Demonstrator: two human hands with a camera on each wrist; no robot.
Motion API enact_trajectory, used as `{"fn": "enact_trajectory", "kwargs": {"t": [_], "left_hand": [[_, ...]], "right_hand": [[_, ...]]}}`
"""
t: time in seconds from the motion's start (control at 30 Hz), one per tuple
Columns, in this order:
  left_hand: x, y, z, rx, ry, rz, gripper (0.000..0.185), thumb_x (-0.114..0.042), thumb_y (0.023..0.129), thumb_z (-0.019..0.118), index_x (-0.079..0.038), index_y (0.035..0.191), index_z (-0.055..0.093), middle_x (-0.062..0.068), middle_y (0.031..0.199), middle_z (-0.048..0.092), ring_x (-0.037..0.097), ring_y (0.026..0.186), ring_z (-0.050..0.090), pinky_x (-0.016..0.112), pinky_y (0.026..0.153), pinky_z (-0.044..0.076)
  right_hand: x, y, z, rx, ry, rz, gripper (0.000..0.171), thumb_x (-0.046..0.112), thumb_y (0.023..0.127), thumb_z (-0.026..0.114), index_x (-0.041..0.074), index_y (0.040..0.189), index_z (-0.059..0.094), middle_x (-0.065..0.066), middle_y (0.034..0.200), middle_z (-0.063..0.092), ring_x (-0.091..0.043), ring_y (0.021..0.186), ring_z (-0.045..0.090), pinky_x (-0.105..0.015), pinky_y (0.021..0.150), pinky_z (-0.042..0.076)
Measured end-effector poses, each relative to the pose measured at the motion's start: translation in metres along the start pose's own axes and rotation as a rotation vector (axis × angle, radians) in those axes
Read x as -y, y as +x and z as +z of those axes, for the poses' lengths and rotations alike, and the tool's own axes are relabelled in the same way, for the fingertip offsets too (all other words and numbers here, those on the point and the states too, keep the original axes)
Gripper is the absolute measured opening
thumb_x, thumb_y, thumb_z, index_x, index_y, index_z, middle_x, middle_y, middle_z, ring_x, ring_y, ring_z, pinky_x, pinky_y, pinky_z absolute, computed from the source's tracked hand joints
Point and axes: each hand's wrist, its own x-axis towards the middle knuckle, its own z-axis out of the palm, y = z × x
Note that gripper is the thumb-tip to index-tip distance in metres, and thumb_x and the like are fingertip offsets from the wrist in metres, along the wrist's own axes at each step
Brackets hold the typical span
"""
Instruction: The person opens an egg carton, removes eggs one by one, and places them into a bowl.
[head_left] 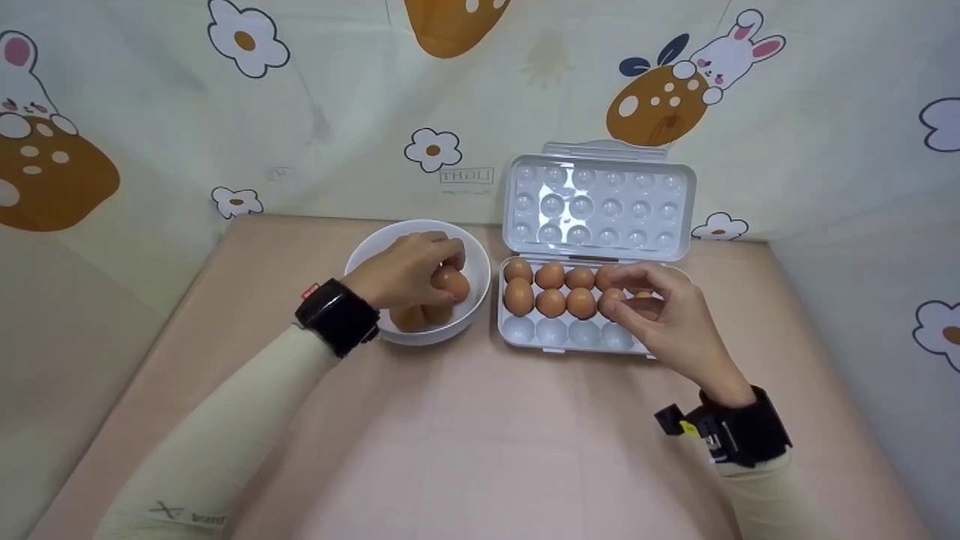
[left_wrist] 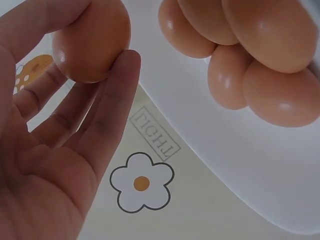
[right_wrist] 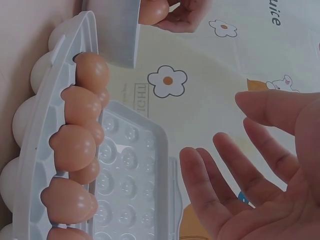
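My left hand (head_left: pixel 405 270) pinches a brown egg (head_left: pixel 451 285) between thumb and fingers above the white bowl (head_left: pixel 480 281). In the left wrist view, several more brown eggs (left_wrist: pixel 270 32) lie piled inside that bowl. To its right stands a grey-white plastic egg box (head_left: pixel 585 332), where brown eggs (head_left: pixel 551 303) sit in the back and middle rows and bare cups show in front. Over the box's right part is my right hand (head_left: pixel 679 326), hiding some of it. The right wrist view shows its fingers spread and loosely bent, holding nothing.
The egg box's clear dimpled lid (head_left: pixel 611 206) stands raised at the back. A pink-beige cloth (head_left: pixel 480 435) covers the table. Behind it hangs a pale curtain (head_left: pixel 360 112) printed with flowers and rabbits.
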Motion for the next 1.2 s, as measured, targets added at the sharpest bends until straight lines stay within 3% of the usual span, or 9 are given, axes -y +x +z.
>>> {"fn": "enact_trajectory", "kwargs": {"t": [0.27,0.47,0.67,0.8,1.03,1.2], "left_hand": [[-0.001,0.011,0.003,0.078,0.058,-0.026,0.03,-0.011,0.089,0.081,-0.01,0.115,0.068,0.007,0.103,0.063,0.025,0.095,0.061,0.034,0.086,0.053],[-0.002,0.017,0.007,0.121,0.058,-0.032,0.025,-0.011,0.09,0.081,-0.011,0.112,0.069,0.007,0.103,0.063,0.024,0.098,0.06,0.034,0.084,0.053],[-0.004,0.021,0.01,0.145,0.066,-0.054,0.021,-0.008,0.09,0.075,-0.012,0.109,0.068,0.006,0.1,0.061,0.024,0.1,0.058,0.034,0.082,0.05],[-0.006,0.022,0.012,0.144,0.077,-0.038,0.017,-0.006,0.088,0.066,-0.01,0.105,0.068,0.006,0.096,0.06,0.025,0.099,0.056,0.035,0.082,0.047],[-0.011,0.026,0.015,0.152,0.09,0.006,0.013,-0.006,0.091,0.062,-0.006,0.102,0.068,0.007,0.092,0.061,0.026,0.093,0.057,0.035,0.079,0.047],[-0.01,0.027,0.017,0.155,0.104,0.028,0.011,-0.004,0.091,0.063,-0.005,0.1,0.069,0.006,0.087,0.062,0.024,0.084,0.058,0.033,0.071,0.046]], "right_hand": [[0.0,0.0,0.001,0.01,-0.02,-0.032,0.029,-0.001,0.09,0.082,0.001,0.118,0.074,-0.008,0.124,0.072,-0.016,0.109,0.072,-0.028,0.087,0.061],[-0.002,0.001,0.001,0.023,-0.019,-0.048,0.029,-0.002,0.09,0.082,0.0,0.117,0.074,-0.01,0.123,0.073,-0.026,0.111,0.072,-0.032,0.088,0.062],[-0.002,0.001,0.001,0.026,-0.02,-0.049,0.028,-0.004,0.09,0.082,0.0,0.116,0.074,-0.011,0.123,0.073,-0.02,0.109,0.072,-0.031,0.087,0.062],[-0.003,0.001,0.001,0.024,-0.004,-0.058,0.027,-0.005,0.089,0.082,0.0,0.115,0.075,-0.013,0.124,0.073,-0.022,0.108,0.073,-0.031,0.086,0.062],[-0.002,0.001,0.0,0.028,-0.014,-0.064,0.028,-0.009,0.088,0.08,-0.002,0.114,0.075,-0.013,0.123,0.074,-0.011,0.107,0.072,-0.029,0.086,0.062],[-0.002,0.002,0.0,0.03,-0.022,-0.056,0.028,-0.011,0.087,0.08,-0.003,0.114,0.074,-0.015,0.122,0.073,-0.018,0.106,0.073,-0.028,0.086,0.062]]}}
